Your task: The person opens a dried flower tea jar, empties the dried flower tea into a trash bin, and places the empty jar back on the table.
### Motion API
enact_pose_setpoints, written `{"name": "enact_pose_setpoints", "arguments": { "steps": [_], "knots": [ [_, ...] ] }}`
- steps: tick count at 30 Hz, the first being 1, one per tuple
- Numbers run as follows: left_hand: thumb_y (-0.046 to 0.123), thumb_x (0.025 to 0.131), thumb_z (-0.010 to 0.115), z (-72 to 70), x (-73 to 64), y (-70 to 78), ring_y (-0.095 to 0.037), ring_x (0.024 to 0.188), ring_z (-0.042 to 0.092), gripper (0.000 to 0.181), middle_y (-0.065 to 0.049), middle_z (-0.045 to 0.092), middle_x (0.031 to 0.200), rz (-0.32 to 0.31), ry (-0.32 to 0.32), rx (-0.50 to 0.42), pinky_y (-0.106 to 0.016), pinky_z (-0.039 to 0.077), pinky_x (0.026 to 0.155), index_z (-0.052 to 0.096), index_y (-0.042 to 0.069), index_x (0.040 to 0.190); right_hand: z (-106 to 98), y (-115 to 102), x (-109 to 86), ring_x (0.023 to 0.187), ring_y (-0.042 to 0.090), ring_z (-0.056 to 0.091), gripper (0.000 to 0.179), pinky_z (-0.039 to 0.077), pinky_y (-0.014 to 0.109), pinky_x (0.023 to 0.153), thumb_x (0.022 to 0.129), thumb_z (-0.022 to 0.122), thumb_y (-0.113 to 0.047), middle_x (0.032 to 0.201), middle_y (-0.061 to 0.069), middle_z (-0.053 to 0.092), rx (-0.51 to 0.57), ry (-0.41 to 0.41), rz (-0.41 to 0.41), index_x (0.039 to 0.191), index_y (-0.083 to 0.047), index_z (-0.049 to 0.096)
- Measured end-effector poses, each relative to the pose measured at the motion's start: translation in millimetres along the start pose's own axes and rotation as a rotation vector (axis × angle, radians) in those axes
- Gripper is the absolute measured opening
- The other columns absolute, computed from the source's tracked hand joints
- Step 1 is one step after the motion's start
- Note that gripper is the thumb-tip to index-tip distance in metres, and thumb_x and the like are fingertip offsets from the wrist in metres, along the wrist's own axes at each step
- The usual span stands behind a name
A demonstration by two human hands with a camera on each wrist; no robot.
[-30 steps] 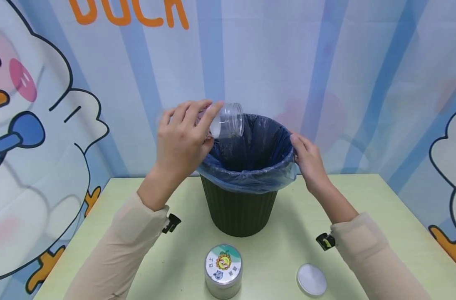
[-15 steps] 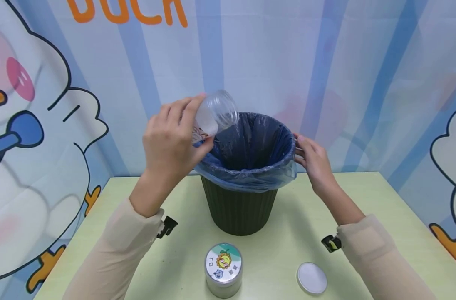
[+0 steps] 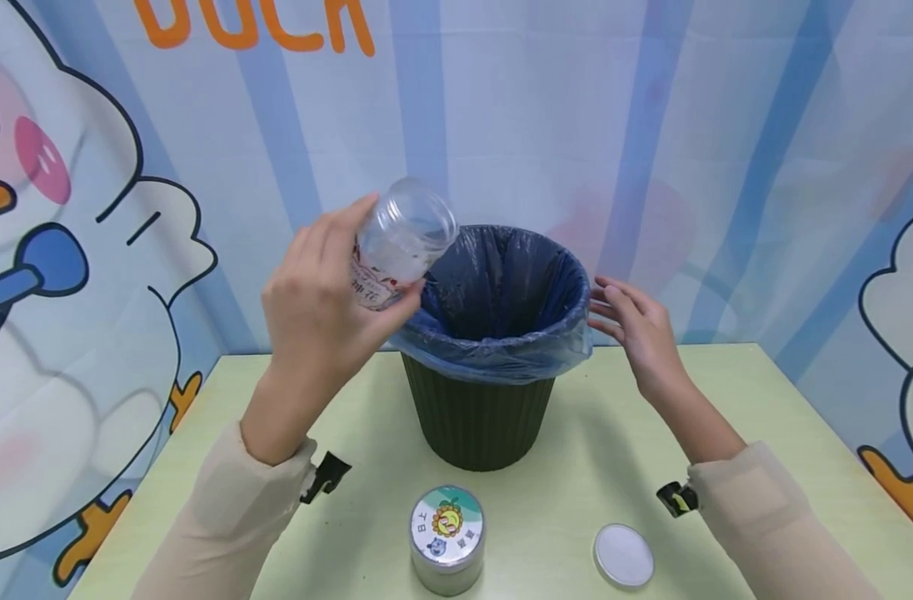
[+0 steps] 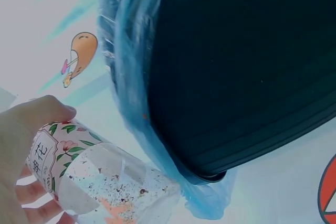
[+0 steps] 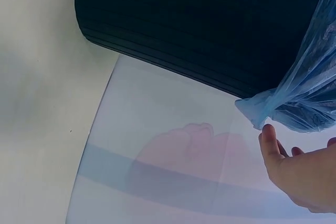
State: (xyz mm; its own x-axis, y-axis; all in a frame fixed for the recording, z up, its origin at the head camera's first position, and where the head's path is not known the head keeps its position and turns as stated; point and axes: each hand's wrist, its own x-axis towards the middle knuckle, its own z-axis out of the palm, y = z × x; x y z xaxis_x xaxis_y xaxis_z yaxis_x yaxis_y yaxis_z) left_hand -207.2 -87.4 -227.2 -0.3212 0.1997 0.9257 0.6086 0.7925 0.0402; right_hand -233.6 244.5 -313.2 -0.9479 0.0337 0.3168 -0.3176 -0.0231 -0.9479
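My left hand (image 3: 314, 300) grips a clear plastic jar (image 3: 407, 233) with a floral label, tilted with its lidless mouth up and to the right, by the left rim of a dark ribbed trash bin (image 3: 479, 425). In the left wrist view, small dark bits cling to the wall of the jar (image 4: 113, 182). A blue plastic bag (image 3: 494, 358) lines the bin and folds over its rim. At the bin's right side my right hand (image 3: 640, 333) has its fingers loosely spread beside the bag; whether they touch it I cannot tell.
A closed silver tin (image 3: 447, 542) with a sunflower picture on top stands at the front of the pale table (image 3: 336, 533). A round white lid (image 3: 624, 556) lies to its right. A printed cloth backdrop (image 3: 501, 108) hangs behind.
The jar has gone from lying sideways over the bin to tilted mouth-up, drawn back to the left. My right hand has loosened from the bin's rim and moved slightly right.
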Motion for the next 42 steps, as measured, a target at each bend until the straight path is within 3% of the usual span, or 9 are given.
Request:
{"name": "enact_pose_setpoints", "arguments": {
  "steps": [4, 9, 20, 32, 42],
  "knots": [
    [0.039, 0.075, 0.083, -5.6, -4.8, 4.0, -0.033, 0.101, 0.062, 0.074, -0.013, 0.065, 0.122, -0.022, 0.001, -0.031, -0.052, 0.056, 0.074, 0.056, 0.008, 0.137, -2, 2, -4.0, 0.104, 0.013, 0.063, 0.046, 0.053, 0.025, 0.089, 0.106, 0.051, -0.026, 0.112, -0.002, 0.064, 0.019, 0.014, -0.029, 0.137, 0.008, 0.05],
    [0.039, 0.072, 0.085, -10.6, -11.8, 12.1, -0.032, 0.098, 0.062, 0.078, -0.015, 0.066, 0.117, -0.041, 0.018, -0.092, -0.05, 0.055, 0.074, 0.056, 0.006, 0.137, -6, 5, -9.9, 0.101, 0.017, 0.065, 0.031, 0.054, 0.025, 0.087, 0.105, 0.052, -0.024, 0.112, 0.001, 0.065, 0.027, 0.016, -0.049, 0.125, -0.001, 0.059],
    [0.038, 0.071, 0.087, -15.9, -26.4, 31.0, -0.022, 0.084, 0.057, 0.08, -0.012, 0.065, 0.102, -0.058, -0.022, -0.23, -0.035, 0.05, 0.065, 0.056, 0.004, 0.136, -12, 6, -24.1, 0.103, 0.02, 0.066, 0.03, 0.054, 0.026, 0.087, 0.104, 0.055, -0.022, 0.113, 0.001, 0.066, 0.021, 0.001, -0.039, 0.124, 0.0, 0.06],
    [0.036, 0.07, 0.088, -14.0, -37.4, 42.7, -0.018, 0.085, 0.058, 0.079, -0.009, 0.065, 0.101, -0.088, -0.058, -0.303, -0.032, 0.05, 0.065, 0.056, 0.004, 0.135, -18, 9, -33.4, 0.101, 0.016, 0.068, 0.024, 0.055, 0.027, 0.087, 0.104, 0.054, -0.019, 0.116, 0.008, 0.065, 0.026, -0.015, -0.025, 0.12, -0.002, 0.062],
    [0.034, 0.068, 0.09, -11.5, -46.6, 54.4, -0.016, 0.092, 0.06, 0.079, -0.006, 0.067, 0.107, -0.11, -0.081, -0.387, -0.034, 0.054, 0.07, 0.057, 0.005, 0.133, -21, 10, -39.4, 0.102, 0.015, 0.068, 0.024, 0.055, 0.027, 0.087, 0.104, 0.055, -0.019, 0.112, 0.0, 0.067, 0.022, -0.036, -0.005, 0.12, -0.003, 0.061]
  ]
}}
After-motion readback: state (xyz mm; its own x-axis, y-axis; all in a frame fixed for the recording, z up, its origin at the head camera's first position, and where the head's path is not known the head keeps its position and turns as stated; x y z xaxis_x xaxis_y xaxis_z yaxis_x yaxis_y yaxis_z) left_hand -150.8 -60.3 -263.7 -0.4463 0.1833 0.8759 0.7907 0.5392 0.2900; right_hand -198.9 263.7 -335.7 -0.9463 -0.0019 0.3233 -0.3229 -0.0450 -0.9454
